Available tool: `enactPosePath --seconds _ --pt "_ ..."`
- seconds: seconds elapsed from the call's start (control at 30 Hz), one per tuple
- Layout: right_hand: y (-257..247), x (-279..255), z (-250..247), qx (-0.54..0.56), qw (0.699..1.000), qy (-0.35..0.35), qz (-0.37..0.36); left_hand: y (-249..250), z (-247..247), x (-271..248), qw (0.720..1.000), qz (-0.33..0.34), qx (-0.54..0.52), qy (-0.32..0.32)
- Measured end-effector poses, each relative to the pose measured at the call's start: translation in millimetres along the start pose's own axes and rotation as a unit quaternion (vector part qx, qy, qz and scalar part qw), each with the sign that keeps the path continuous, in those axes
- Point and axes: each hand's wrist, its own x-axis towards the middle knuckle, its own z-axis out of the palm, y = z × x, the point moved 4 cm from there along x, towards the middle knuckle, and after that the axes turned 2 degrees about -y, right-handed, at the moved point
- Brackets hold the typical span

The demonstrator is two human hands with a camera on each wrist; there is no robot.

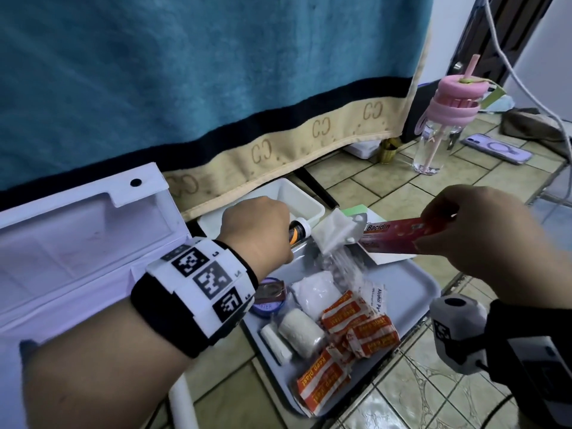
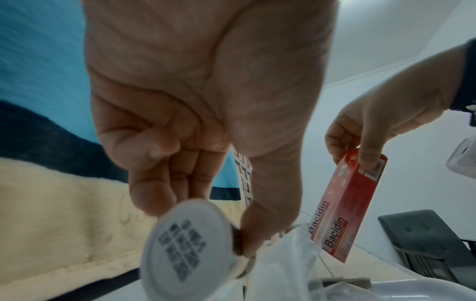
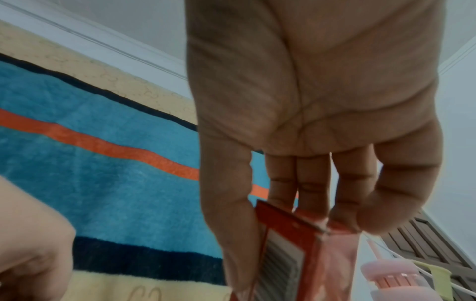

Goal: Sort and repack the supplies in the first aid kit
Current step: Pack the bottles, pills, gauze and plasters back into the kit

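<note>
Left hand (image 1: 258,230) held knuckles-up with fingers curled in a grip, wrist banded with a black-and-white marker strap, right hand (image 1: 483,230) raised opposite, thumb and fingertips (image 3: 342,218) pinched together

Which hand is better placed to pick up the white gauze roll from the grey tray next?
Neither is free. The right hand probably suits better: its red Bacidin box is one item, while the left hand grips a white-capped bottle and plastic bag.

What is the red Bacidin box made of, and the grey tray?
The Bacidin box looks like thin glossy printed cardboard: sharp folded edges, with the right hand pinching one end. The tray seems to be smooth moulded plastic, with a rounded raised rim.
</note>
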Motion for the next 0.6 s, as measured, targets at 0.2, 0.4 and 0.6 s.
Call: enactPosePath --seconds 0.2,0.4,0.6 --pt "-3 -6 -14 0.001 1.000 -0.012 -0.012 -17 -5 -5 0.999 -0.029 -0.021 0.000" --pt "-6 -8 -19 0.093 0.995 0.016 -0.019 -34 -9 -13 0.996 -0.056 -0.073 0.007" --pt "-33 -13 -1 0.100 0.994 0.015 -0.043 -64 -7 -29 0.986 -0.059 -0.156 0.008"
